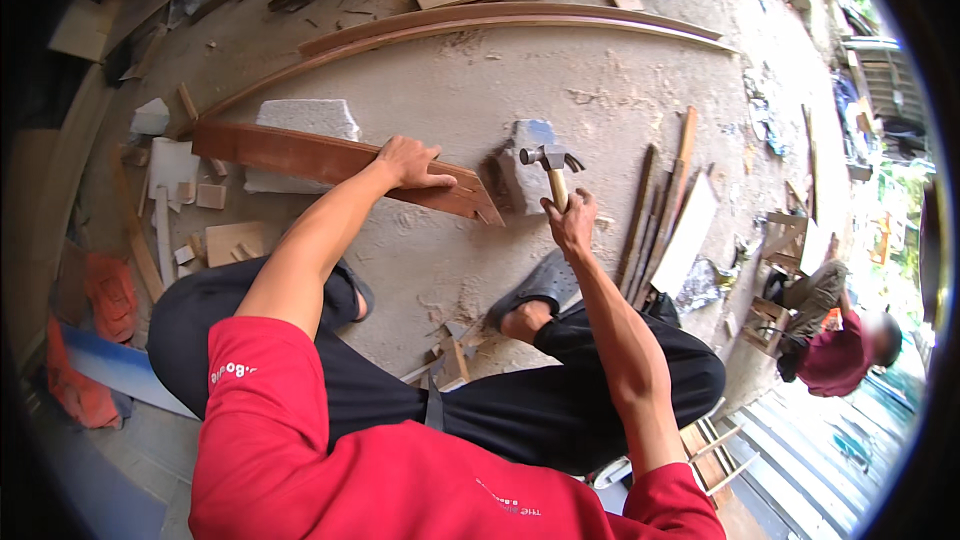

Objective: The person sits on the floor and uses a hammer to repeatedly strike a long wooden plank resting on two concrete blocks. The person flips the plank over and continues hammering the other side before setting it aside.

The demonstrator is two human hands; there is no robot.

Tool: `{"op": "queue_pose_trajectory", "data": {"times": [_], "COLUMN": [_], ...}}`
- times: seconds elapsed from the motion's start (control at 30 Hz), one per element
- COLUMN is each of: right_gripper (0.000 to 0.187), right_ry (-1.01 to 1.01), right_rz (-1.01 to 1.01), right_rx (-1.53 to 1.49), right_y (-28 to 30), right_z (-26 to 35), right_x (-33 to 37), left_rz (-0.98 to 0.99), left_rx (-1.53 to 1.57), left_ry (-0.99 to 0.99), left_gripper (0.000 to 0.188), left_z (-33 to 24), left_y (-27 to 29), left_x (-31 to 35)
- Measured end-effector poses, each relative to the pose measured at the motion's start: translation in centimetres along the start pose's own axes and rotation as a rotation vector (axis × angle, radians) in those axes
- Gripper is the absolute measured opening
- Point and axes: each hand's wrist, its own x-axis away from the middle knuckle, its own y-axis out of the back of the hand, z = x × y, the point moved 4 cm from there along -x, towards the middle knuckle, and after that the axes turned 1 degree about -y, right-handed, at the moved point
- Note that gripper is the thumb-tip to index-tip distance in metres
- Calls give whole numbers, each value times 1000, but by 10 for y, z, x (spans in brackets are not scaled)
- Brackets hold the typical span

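A reddish-brown wooden board point(290, 153) lies slanted in front of me, its right end cut at an angle with small marks near the tip. My left hand point(408, 164) is closed over the board toward that end, thumb along its upper side. In my right hand point(573, 220) is a claw hammer point(556, 175), gripped low on its pale wooden handle, head raised and apart from the board. Behind the board's left part sits a whitish block point(310, 118). A grey-blue block point(527, 180) stands near the board's cut end, just behind the hammer.
Long timber strips point(510, 17) cross the floor at the far side. Narrow wood pieces point(660, 210) lie to the right, wood offcuts point(235, 240) to the left. Orange cloth point(110, 295) is at far left. Another person point(840, 355) sits at far right. Scraps lie between my feet.
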Motion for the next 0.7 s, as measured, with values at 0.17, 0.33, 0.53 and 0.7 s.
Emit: {"op": "queue_pose_trajectory", "data": {"times": [0.17,0.33,0.53,0.7], "right_gripper": [50,49,36,30], "right_ry": [20,-124,-415,-533], "right_rz": [1,-14,97,167], "right_rx": [75,-7,-602,-748], "right_y": [73,119,124,124], "right_z": [-7,10,30,64], "right_x": [23,60,129,171], "left_rz": [64,163,4,-27], "left_rx": [12,-37,-395,-354], "left_ry": [111,222,157,105], "left_gripper": [85,93,101,114], "left_z": [-10,-3,12,21], "left_y": [8,9,-33,-50], "left_x": [-29,-31,3,-1]}}
